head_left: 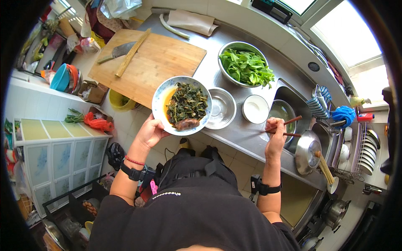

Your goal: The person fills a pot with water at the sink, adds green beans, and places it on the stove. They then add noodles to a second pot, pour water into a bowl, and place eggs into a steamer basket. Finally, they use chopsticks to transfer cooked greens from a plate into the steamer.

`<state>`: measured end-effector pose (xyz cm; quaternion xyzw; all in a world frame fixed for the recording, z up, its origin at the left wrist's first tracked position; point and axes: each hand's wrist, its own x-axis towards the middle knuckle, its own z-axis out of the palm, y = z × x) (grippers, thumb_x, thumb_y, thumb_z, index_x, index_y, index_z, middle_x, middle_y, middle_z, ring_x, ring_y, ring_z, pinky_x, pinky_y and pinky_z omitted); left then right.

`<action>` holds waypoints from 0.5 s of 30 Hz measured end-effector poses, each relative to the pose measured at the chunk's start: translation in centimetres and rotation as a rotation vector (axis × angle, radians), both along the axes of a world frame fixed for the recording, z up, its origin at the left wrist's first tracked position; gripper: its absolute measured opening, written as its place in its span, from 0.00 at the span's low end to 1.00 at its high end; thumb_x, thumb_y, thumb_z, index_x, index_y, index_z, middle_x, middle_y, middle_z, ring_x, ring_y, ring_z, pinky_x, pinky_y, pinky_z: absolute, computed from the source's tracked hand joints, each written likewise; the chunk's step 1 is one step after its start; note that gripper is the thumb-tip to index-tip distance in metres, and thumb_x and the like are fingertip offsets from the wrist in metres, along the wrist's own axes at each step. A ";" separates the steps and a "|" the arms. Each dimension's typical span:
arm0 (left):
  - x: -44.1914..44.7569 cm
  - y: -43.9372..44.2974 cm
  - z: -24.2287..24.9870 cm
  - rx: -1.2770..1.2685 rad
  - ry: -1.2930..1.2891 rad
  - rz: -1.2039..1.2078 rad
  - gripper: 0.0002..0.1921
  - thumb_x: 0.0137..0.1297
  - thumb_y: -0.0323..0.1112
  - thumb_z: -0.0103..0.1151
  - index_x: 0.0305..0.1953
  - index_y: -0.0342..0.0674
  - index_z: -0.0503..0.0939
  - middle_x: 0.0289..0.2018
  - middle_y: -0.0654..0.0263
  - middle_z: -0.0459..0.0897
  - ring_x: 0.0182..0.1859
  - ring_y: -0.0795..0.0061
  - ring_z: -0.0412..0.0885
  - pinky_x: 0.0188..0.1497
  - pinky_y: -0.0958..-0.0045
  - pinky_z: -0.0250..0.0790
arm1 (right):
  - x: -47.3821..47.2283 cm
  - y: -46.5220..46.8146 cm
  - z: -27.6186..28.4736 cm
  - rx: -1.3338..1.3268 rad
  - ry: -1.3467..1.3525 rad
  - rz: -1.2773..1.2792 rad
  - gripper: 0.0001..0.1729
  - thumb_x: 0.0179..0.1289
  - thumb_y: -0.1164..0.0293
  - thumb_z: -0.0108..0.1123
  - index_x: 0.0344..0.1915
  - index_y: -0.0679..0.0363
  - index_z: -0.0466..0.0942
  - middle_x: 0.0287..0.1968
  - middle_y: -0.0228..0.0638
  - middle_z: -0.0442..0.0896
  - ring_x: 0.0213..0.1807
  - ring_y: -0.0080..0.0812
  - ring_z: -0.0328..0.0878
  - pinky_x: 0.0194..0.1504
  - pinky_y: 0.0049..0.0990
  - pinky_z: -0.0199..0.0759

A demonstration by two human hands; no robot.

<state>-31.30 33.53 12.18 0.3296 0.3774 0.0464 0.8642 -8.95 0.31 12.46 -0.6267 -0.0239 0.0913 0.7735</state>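
Observation:
My left hand grips the near left rim of a blue-patterned white plate. Cooked dark leafy greens with brownish sauce lie on it, and a browned chunk of food rests at their near edge. My right hand holds a pair of brown chopsticks over the counter's front edge by the sink, their tips spread apart and pointing right. Just right of the plate stands an empty metal bowl. Between that bowl and my right hand is a white bowl.
A metal bowl of fresh green leaves stands behind. On the wooden cutting board lie a cleaver and a bundle of thin dry sticks. The sink holds a basin; a metal lid and dish rack are at right.

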 end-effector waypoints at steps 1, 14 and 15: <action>0.6 -0.4 0.1 -0.005 0.017 -0.004 0.37 0.49 0.18 0.42 0.66 0.44 0.60 0.56 0.55 0.72 0.54 0.53 0.78 0.53 0.46 0.78 | 0.3 -0.3 1.0 -0.068 0.000 0.033 0.17 0.78 0.61 0.44 0.33 0.59 0.72 0.27 0.28 0.74 0.21 0.17 0.62 0.24 0.17 0.56; 4.7 -3.2 -0.8 0.016 0.130 -0.119 0.39 0.48 0.19 0.44 0.67 0.48 0.59 0.56 0.55 0.74 0.52 0.54 0.79 0.53 0.48 0.77 | -2.3 4.4 3.0 0.006 -0.106 0.552 0.04 0.70 0.77 0.56 0.40 0.67 0.77 0.33 0.33 0.77 0.25 0.19 0.75 0.27 0.17 0.70; 4.8 -3.3 -0.7 0.022 0.123 -0.113 0.38 0.48 0.19 0.44 0.67 0.45 0.59 0.55 0.54 0.74 0.51 0.54 0.79 0.53 0.49 0.77 | -2.8 5.0 3.0 0.023 -0.146 0.568 0.04 0.69 0.77 0.57 0.39 0.67 0.77 0.32 0.32 0.76 0.25 0.19 0.74 0.27 0.17 0.70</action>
